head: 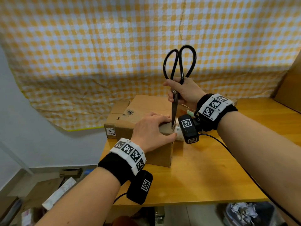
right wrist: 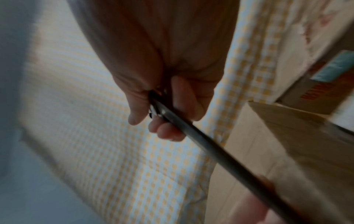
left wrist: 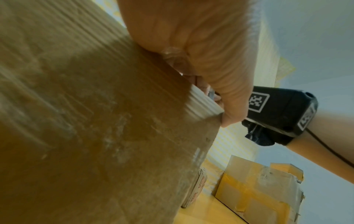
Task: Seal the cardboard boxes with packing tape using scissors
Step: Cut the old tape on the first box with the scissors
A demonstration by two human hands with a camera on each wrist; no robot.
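The cardboard box [head: 143, 110] sits on the yellow wooden surface [head: 203, 168], near its left edge. The left hand [head: 149, 131] lies on the box's near top corner, its grip loose, fingers flat on top and thumb [head: 169, 137] on the side. The right hand [head: 184, 92] has its grip curled tight round the black scissors [head: 176, 88], which stand upright, blades together, with the tip touching that same box corner by a roll of packing tape [head: 178, 131].
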